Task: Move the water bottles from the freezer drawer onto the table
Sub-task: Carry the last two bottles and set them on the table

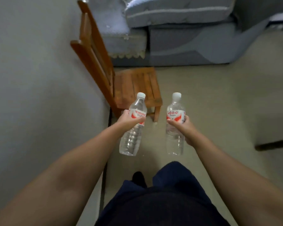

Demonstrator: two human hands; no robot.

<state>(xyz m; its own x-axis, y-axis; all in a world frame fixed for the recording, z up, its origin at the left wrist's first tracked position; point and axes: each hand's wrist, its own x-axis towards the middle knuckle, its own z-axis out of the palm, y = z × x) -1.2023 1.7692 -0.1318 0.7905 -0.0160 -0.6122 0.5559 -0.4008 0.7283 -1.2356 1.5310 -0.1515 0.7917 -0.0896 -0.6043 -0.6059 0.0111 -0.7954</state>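
I carry two clear water bottles with white caps and red-and-white labels, both in the air above the floor. My left hand (pixel 129 119) grips the left bottle (pixel 133 128) around its label, and this bottle leans slightly to the right. Around the label of the right bottle (pixel 175 126), which stands nearly upright, my right hand (pixel 185 128) is wrapped. The freezer drawer is not in view. A dark edge at the right may be the table (pixel 274 144).
A wooden chair (pixel 137 85) stands against the grey wall (pixel 39 79) just ahead of the bottles. Behind it is a grey sofa (pixel 178 30) with cushions. Beige floor (pixel 219 95) stretches to the right. My dark trousers fill the bottom.
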